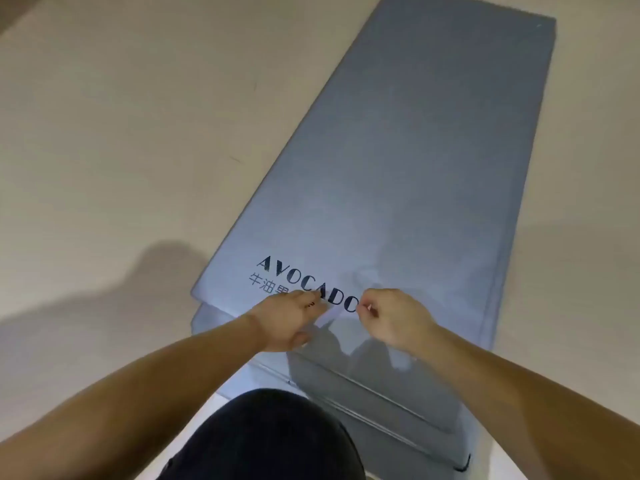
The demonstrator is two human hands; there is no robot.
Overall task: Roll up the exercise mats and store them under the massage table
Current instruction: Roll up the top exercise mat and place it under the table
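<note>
A thick grey-blue exercise mat (408,161) printed "AVOCADO" lies folded in stacked layers on the floor, running away to the upper right. My left hand (287,320) rests on its near end by the lettering and holds a pale strap (327,315) under its fingers. My right hand (391,320) is curled, and its fingertips pinch the other end of that strap just right of the letter O. Lower mat layers (374,403) show below my hands.
Pale beige floor (121,133) surrounds the mat on the left and right. My dark-clothed knee (273,441) fills the bottom centre, close against the mat's near end. No massage table is in view.
</note>
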